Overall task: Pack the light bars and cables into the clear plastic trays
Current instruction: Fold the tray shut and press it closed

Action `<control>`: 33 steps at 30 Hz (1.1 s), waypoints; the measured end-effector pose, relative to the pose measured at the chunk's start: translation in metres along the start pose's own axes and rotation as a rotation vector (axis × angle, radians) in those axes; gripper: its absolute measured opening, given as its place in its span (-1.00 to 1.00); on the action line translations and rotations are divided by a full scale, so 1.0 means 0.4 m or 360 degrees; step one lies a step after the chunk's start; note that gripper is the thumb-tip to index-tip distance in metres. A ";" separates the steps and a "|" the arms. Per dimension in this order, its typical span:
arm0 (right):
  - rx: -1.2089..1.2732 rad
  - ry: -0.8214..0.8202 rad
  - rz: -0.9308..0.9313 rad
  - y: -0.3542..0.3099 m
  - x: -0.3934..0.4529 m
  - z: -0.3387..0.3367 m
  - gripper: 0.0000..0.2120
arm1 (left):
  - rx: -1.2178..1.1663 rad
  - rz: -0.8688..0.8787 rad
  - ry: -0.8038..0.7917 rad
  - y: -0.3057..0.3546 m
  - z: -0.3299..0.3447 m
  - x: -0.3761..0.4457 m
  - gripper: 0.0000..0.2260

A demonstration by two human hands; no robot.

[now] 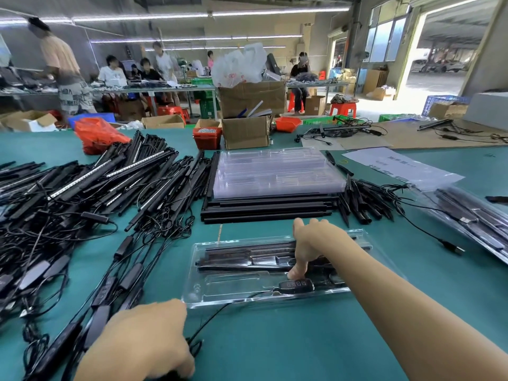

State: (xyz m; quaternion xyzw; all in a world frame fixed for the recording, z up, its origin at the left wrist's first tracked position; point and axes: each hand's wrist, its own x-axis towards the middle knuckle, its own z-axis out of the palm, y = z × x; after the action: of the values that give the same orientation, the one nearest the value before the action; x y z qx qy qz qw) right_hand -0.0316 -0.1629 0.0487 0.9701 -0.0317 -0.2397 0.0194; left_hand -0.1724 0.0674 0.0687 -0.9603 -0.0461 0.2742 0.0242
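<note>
Hands: left hand (143, 342) lies nearest, at the desk's front edge, fingers curled over the thin black cable (220, 312) that runs up into the tray; whether it truly pinches the cable I cannot tell. Right hand (313, 243) reaches over the tray, thumb pressing down beside the inline controller (297, 285), other fingers hooked over the far rim, gripping nothing that shows.
Tray in work: clear plastic tray (198, 295) on the green desk (275, 347), light bars (247, 257) already seated in its upper slots, controller in the lower pocket.
Handling, judged: bars look light and stiff, best lifted near the middle; cable is limp and springy, so coil it and press it down; tray is thin, flexible, likely to slide.
Stock behind: stack of empty trays (275, 171) resting on more bars.
Left pile: loose bars and cables (82, 193), tangled.
Right: packed trays (472, 215).
</note>
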 end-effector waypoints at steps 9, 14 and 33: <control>-0.0060 -0.0129 0.0003 -0.008 -0.007 -0.021 0.24 | -0.1282 0.0490 -0.0120 -0.079 -0.068 0.010 -0.71; -0.0064 -0.0117 0.0000 -0.004 -0.005 -0.016 0.23 | -0.1391 0.0693 0.0004 -0.117 -0.166 0.041 -0.42; 0.0146 -0.0136 -0.0112 0.042 0.020 -0.001 -0.03 | -0.0677 0.0630 0.0871 -0.254 -0.066 0.286 -0.76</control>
State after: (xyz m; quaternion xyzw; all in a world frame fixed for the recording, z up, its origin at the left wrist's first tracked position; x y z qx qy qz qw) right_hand -0.0251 -0.1803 0.0463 0.9594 -0.0094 -0.2796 -0.0350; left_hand -0.0692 0.1796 0.0384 -0.9718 0.0922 -0.0082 -0.2170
